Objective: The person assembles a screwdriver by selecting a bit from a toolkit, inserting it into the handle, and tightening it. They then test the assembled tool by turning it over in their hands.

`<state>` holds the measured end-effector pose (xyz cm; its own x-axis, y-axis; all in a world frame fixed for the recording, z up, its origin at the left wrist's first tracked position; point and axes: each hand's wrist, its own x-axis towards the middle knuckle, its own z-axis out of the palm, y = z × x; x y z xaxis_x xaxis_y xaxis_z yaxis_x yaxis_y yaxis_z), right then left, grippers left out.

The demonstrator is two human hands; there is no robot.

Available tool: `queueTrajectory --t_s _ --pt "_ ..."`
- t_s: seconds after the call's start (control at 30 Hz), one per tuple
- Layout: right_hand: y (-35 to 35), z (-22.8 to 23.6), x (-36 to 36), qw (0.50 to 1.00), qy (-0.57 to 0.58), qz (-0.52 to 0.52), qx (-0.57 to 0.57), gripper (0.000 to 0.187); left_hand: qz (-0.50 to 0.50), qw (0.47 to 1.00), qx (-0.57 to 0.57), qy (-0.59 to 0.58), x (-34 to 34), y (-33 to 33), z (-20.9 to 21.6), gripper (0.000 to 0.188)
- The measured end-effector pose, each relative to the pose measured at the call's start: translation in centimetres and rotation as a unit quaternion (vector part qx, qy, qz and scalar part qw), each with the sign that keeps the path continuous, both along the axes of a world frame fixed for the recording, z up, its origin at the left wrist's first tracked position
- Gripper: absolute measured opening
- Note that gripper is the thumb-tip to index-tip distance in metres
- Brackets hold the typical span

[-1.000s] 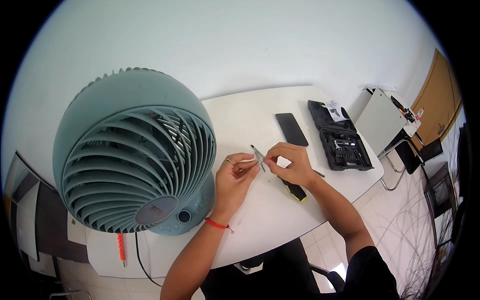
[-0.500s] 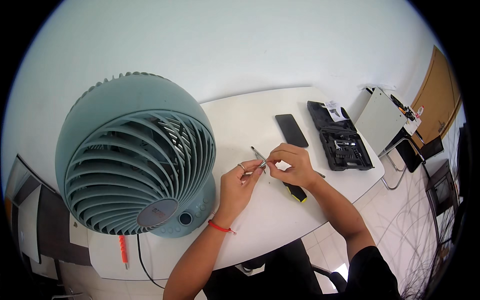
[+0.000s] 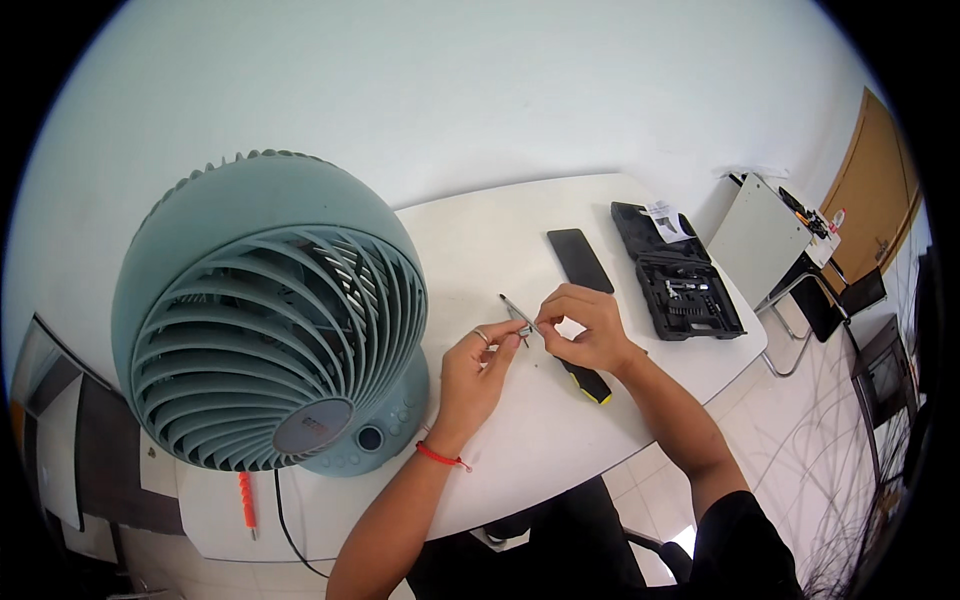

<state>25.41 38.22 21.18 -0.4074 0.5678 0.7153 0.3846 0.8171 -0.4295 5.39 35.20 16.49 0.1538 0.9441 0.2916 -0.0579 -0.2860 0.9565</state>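
Observation:
My left hand (image 3: 476,372), wearing a ring and a red cord at the wrist, is closed, with its thumb and fingers pinched round a small metallic piece (image 3: 524,331). Opposite it, my right hand (image 3: 587,328) is pinched too, its fingertips at the same piece; whatever sits between them is too small to make out. Under my hands lies a screwdriver with a black and yellow handle (image 3: 590,384). A thin dark-tipped shaft (image 3: 511,304), in line with that handle, shows beyond my fingertips. Left of my hands stands a large grey-green fan (image 3: 270,215) with a curved-blade grille.
A black phone (image 3: 580,260) and an open black tool case (image 3: 688,298) with bits and a paper lie at the right of the white table (image 3: 470,225). An orange-handled screwdriver (image 3: 246,500) and a black cord (image 3: 283,515) are near the front left edge.
My fingertips have come slightly apart, the right ones shifting a little to the right. The view has shifted slightly; the objects on the table stay in place.

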Motion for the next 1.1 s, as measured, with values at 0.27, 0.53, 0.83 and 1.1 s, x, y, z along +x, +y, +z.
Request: queueTrajectory --t_s 0.27,0.53,0.83,1.1 --pt "-0.21 -0.05 -0.31 1.0 -0.014 0.003 0.007 0.014 0.004 1.0 0.015 -0.006 0.12 0.29 -0.73 0.021" --pt "0.11 0.13 -0.17 0.997 -0.051 0.001 0.066 0.016 0.011 0.999 0.029 -0.013 0.17 0.36 -0.8 0.02" --pt "0.22 0.15 -0.07 0.994 -0.061 0.0 0.088 0.019 0.02 0.999 0.044 0.012 0.17 0.37 -0.69 0.019" --pt "0.33 -0.03 0.12 0.992 -0.079 0.003 0.096 0.021 0.011 1.0 0.022 0.009 0.17 0.2 -0.68 0.021"
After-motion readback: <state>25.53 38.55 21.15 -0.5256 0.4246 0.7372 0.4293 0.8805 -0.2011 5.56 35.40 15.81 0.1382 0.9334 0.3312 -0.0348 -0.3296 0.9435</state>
